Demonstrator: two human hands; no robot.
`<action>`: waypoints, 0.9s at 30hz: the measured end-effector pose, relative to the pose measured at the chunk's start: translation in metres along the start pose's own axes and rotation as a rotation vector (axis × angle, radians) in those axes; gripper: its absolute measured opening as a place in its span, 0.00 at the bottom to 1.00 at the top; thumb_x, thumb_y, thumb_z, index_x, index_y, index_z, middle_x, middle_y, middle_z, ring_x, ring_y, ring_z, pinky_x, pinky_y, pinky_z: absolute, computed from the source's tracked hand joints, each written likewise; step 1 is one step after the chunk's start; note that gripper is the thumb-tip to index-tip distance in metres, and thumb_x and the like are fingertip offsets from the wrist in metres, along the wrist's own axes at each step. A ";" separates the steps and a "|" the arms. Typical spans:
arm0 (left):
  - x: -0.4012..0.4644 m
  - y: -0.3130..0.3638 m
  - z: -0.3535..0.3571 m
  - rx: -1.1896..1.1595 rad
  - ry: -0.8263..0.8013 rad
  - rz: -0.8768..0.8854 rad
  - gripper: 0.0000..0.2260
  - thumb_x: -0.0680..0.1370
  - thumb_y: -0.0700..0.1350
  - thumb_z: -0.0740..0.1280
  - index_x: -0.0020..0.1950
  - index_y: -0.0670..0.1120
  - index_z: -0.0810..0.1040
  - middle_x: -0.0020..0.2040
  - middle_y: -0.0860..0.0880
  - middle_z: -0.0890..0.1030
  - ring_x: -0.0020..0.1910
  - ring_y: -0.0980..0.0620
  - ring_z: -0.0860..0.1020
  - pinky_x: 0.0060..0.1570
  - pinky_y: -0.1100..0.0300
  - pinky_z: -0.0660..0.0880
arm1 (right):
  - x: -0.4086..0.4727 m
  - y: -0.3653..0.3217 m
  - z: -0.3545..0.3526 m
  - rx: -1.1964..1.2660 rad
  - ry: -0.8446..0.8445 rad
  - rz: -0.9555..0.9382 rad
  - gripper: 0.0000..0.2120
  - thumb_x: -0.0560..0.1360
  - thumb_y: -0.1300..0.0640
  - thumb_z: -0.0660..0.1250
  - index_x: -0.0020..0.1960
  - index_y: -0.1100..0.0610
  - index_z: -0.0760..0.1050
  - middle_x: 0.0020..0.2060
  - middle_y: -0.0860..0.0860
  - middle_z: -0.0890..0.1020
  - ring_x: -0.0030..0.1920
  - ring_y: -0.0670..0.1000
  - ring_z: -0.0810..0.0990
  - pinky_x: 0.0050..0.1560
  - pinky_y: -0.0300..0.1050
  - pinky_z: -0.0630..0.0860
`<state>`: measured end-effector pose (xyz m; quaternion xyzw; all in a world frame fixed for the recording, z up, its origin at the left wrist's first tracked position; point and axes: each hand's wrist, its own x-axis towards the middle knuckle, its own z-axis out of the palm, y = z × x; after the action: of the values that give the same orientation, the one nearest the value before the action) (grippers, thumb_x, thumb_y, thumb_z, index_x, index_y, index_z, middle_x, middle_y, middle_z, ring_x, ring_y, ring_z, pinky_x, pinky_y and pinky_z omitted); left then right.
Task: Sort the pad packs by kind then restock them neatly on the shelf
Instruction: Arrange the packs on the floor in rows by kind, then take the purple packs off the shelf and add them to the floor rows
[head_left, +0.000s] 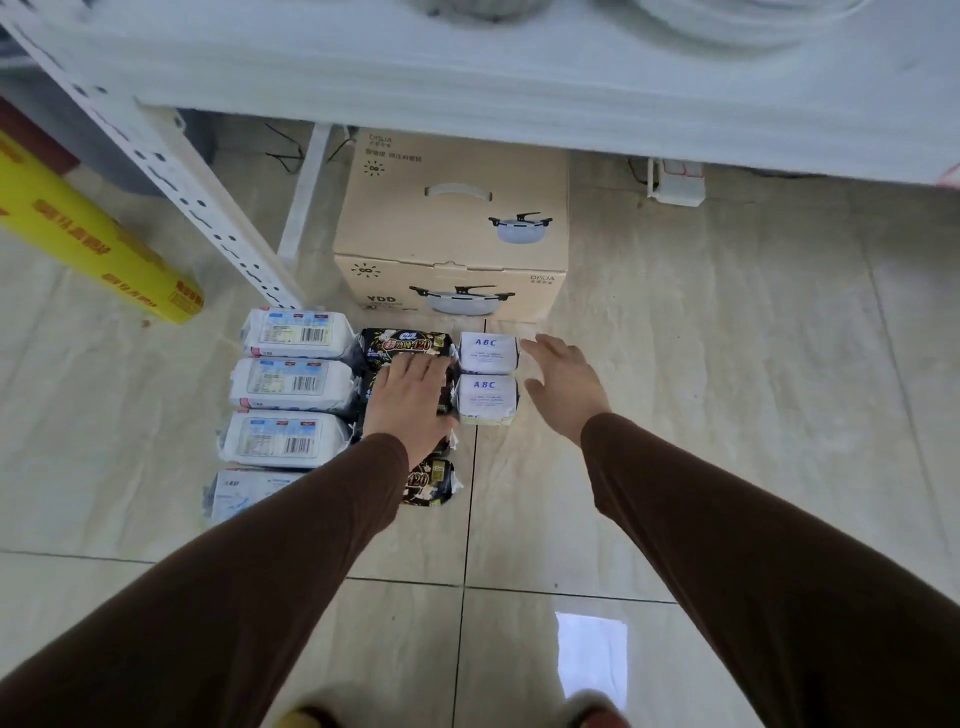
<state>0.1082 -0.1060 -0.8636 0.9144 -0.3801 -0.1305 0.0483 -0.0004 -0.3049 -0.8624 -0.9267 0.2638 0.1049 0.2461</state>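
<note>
Both arms reach forward, left hand (410, 402) and right hand (563, 387) spread flat.

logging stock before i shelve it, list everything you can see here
white pad packs: four, white, left column on the floor, nearest partly hidden by a sleeve
black pad packs: at least two visible, black, middle column
ABC packs: two, white with blue letters, right column
pot box: one, tan cardboard, behind the packs
yellow box: one, yellow, far left
shelf: white, above
hands: left hand flat on the black packs; right hand open beside the ABC packs
</note>
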 end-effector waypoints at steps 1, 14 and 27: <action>-0.009 0.004 -0.017 -0.004 -0.008 -0.008 0.32 0.75 0.57 0.69 0.75 0.49 0.63 0.70 0.49 0.69 0.70 0.46 0.63 0.69 0.48 0.64 | -0.014 -0.009 -0.013 0.005 -0.009 -0.002 0.28 0.79 0.58 0.62 0.77 0.50 0.62 0.77 0.50 0.63 0.72 0.56 0.64 0.70 0.53 0.66; -0.101 0.076 -0.303 -0.083 0.013 -0.040 0.29 0.75 0.53 0.70 0.73 0.50 0.66 0.69 0.50 0.72 0.69 0.47 0.66 0.69 0.49 0.66 | -0.170 -0.128 -0.267 0.067 0.023 -0.075 0.26 0.78 0.58 0.62 0.75 0.48 0.65 0.76 0.48 0.65 0.73 0.53 0.63 0.71 0.53 0.66; -0.142 0.213 -0.626 -0.102 0.289 0.118 0.30 0.74 0.53 0.71 0.72 0.48 0.67 0.68 0.48 0.72 0.67 0.46 0.66 0.64 0.50 0.69 | -0.296 -0.213 -0.582 0.080 0.332 -0.289 0.26 0.77 0.56 0.66 0.74 0.52 0.68 0.74 0.53 0.68 0.71 0.58 0.65 0.69 0.56 0.69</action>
<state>0.0390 -0.1622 -0.1934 0.8962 -0.4150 -0.0136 0.1564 -0.0958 -0.3155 -0.1825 -0.9490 0.1690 -0.0960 0.2483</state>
